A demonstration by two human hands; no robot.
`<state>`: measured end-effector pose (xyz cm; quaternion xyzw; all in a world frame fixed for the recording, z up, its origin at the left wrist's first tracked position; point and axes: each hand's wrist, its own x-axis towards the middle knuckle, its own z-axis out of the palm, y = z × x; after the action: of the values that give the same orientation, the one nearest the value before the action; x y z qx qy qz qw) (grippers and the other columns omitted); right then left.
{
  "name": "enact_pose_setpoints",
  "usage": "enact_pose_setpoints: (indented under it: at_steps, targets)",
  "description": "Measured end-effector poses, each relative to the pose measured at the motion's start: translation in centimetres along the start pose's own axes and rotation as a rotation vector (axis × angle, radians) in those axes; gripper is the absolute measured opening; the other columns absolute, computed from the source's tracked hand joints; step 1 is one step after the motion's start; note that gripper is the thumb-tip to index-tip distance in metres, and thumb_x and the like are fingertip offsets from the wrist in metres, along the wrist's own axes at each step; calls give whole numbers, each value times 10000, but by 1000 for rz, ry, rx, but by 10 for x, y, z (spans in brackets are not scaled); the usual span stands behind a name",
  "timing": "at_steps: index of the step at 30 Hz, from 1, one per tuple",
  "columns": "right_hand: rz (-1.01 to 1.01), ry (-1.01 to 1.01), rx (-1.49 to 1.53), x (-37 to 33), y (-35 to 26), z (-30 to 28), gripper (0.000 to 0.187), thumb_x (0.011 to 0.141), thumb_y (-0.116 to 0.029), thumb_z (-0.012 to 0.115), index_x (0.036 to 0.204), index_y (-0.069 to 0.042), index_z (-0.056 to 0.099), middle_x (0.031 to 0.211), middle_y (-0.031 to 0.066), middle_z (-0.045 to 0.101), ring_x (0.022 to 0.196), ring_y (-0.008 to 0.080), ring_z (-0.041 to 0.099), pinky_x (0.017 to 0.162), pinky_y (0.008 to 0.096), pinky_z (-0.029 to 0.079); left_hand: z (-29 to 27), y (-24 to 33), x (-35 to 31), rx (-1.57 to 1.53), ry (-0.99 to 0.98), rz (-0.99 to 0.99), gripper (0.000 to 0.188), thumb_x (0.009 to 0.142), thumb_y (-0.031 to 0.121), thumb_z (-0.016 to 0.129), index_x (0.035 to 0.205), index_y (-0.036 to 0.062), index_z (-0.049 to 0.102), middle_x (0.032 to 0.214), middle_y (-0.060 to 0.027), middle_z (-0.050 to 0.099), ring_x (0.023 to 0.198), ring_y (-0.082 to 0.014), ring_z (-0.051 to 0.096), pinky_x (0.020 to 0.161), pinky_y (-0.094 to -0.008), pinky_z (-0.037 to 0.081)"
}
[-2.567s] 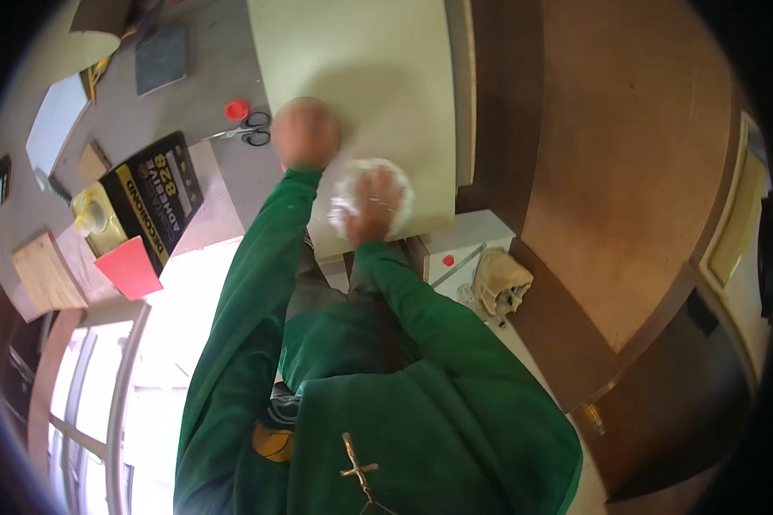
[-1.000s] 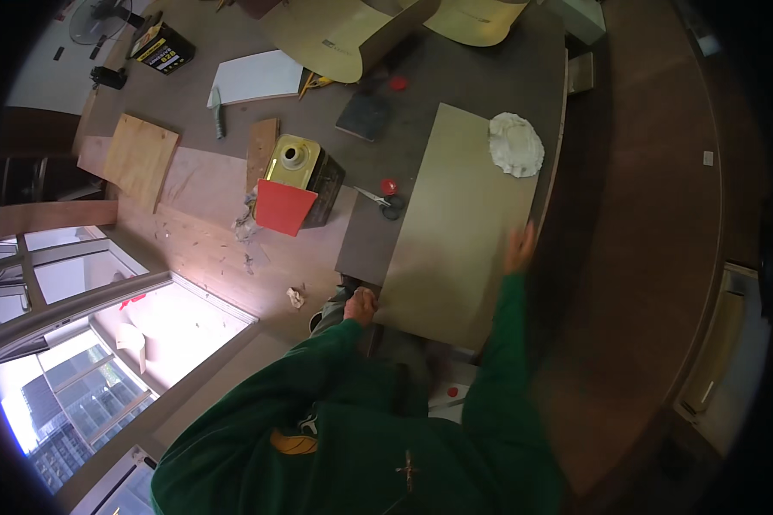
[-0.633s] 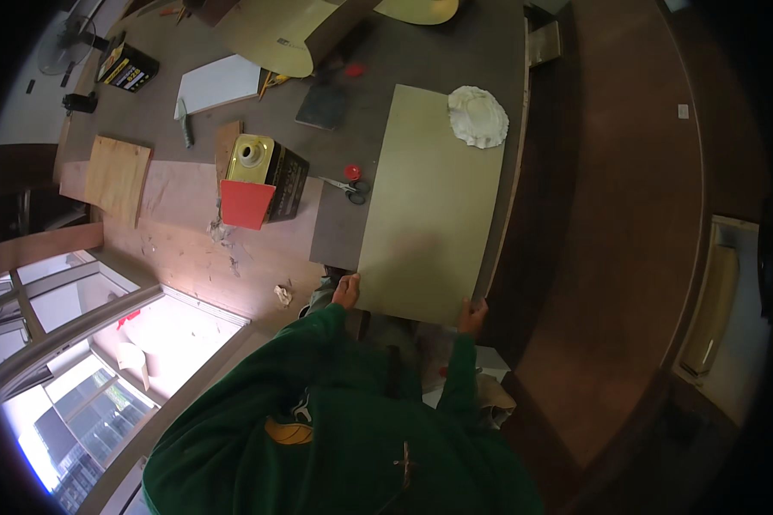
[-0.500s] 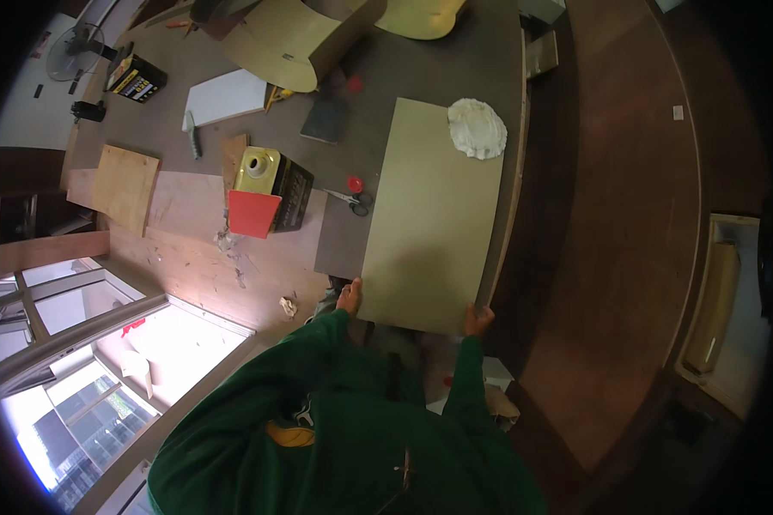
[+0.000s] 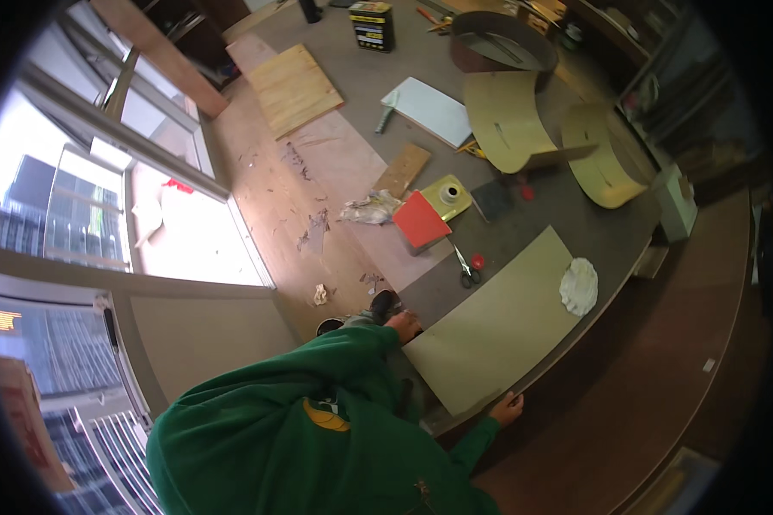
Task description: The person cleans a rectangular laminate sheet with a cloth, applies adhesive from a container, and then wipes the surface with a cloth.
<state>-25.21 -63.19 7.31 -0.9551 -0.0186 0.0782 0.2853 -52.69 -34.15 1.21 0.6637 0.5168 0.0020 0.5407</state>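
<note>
A long pale olive board (image 5: 494, 330) lies flat on the dark worktable (image 5: 438, 296), slanting away to the right. My left hand (image 5: 405, 326) is by its near left corner, fingers partly hidden beside something dark. At the table's near right edge, my right hand (image 5: 508, 410) is closed with fingers curled, just off the board's near right corner; what it grips, if anything, does not show. A crumpled white cloth (image 5: 579, 287) rests on the board's far right part. Scissors (image 5: 467, 268) and a red cap (image 5: 477, 261) lie left of the board.
Beyond the scissors stands an open metal can (image 5: 448, 197), a red sheet (image 5: 421, 219) against it. Further off are a white panel (image 5: 428, 110), a wooden board (image 5: 296, 90), curved pale panels (image 5: 507, 124) and a black can (image 5: 372, 27). Scraps litter the floor at left, near the windows.
My view has turned left, so the board now appears slanted. My right hand has shifted off the board's near corner to the table edge; my left hand stays by its corner.
</note>
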Motion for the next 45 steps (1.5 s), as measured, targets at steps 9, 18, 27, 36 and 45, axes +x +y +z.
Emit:
enact_pose_setpoints:
  at_steps: [9, 18, 27, 36, 45]
  targets:
    - [-347, -198, 251, 6, -175, 53, 417, 981, -238, 558, 1327, -6, 554, 1282, 187, 576, 1128, 309, 602, 954, 403, 491, -238, -164, 70, 32, 656, -121, 477, 979, 460, 548, 1115, 18, 669, 1032, -234, 707, 995, -409, 668, 882, -494, 500]
    - [-486, -250, 190, -170, -240, 118, 365, 980, -175, 516, 1278, 28, 576, 1248, 193, 608, 1126, 297, 604, 964, 375, 480, -546, -159, 156, 169, 813, 58, 559, 1003, 430, 511, 1372, 13, 461, 1342, -323, 513, 1213, -470, 536, 1019, -477, 451]
    - [-292, -731, -68, -294, -269, 167, 408, 945, -244, 601, 1274, -3, 588, 1095, 154, 667, 948, 258, 665, 809, 373, 539, -706, -174, 272, 462, 744, -128, 677, 1009, 516, 403, 1552, 134, 271, 1633, -79, 217, 1520, -321, 144, 1160, -677, 156]
    - [-448, -776, -228, -299, -333, 204, 434, 914, -327, 620, 1244, -46, 632, 1073, 185, 687, 964, 284, 667, 859, 396, 529, -714, -205, 281, 582, 609, -131, 704, 1006, 532, 391, 1576, 151, 229, 1661, -76, 138, 1537, -279, 84, 1176, -665, 107]
    - [-419, -918, -94, -286, -369, 262, 414, 929, -305, 619, 1219, -10, 617, 1059, 163, 677, 959, 267, 643, 862, 395, 506, -731, -202, 238, 341, 568, -106, 680, 974, 490, 502, 1540, 161, 320, 1639, -110, 204, 1520, -301, 161, 1183, -644, 130]
